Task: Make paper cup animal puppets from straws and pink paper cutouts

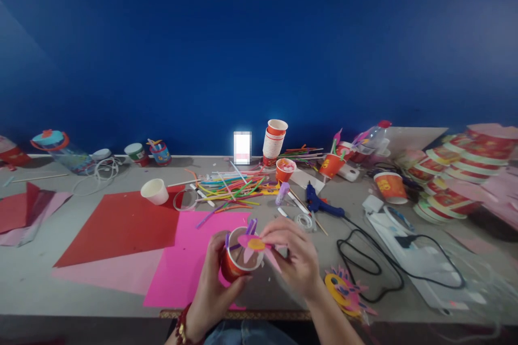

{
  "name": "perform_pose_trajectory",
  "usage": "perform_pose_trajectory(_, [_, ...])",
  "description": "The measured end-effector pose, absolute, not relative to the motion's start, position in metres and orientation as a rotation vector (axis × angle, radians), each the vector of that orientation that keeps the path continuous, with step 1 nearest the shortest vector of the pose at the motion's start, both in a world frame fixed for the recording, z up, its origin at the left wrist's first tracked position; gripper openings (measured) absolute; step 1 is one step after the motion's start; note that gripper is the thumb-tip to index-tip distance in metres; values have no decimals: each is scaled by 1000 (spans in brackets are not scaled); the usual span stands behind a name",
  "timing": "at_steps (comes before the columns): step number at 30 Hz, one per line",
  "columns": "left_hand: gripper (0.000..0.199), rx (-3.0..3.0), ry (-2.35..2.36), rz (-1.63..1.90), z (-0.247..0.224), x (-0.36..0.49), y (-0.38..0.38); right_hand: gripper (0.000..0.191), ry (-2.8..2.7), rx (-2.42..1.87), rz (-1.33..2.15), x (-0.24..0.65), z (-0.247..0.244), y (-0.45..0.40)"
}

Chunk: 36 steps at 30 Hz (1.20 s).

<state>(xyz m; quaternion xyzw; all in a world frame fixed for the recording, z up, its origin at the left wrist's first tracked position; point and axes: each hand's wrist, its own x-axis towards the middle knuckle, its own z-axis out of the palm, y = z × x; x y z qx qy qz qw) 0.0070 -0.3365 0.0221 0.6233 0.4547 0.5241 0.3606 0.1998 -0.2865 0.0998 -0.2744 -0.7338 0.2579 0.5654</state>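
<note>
My left hand (218, 285) is wrapped round a red paper cup (230, 270) with a white rim, tilted so its inside shows. Purple strips (251, 226) stand at the cup's edge. Over the cup's mouth, my right hand (293, 253) pinches a pink paper flower (247, 240) with a yellow centre. Some of its petals overlap the opening. Under the left hand lies a bright pink sheet (178, 259).
A blue glue gun (324, 204) with a black cord (374, 229) lies right of centre. Coloured sticks (234, 186) spread behind the hands. A cup stack (273, 143) stands at the back; a white cup (155, 192) sits left. Many cups lie far right.
</note>
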Motion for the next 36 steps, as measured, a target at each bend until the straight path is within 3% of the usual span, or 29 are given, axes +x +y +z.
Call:
perform_pose_trajectory(7, [63, 1769, 1118, 1454, 27, 3, -334, 22, -1796, -539, 472, 201, 107, -292])
perform_pose_trajectory(13, [63, 1841, 1117, 1452, 25, 2, -335, 14, -1690, -626, 637, 199, 107, -293])
perform_pose_trajectory(26, [67, 1832, 997, 1413, 26, 4, -332, 14, -1594, -722, 922, 199, 103, -292])
perform_pose_trajectory(36, [65, 1860, 905, 1377, 28, -1, -332, 18, -1962, -412, 434, 207, 118, -298])
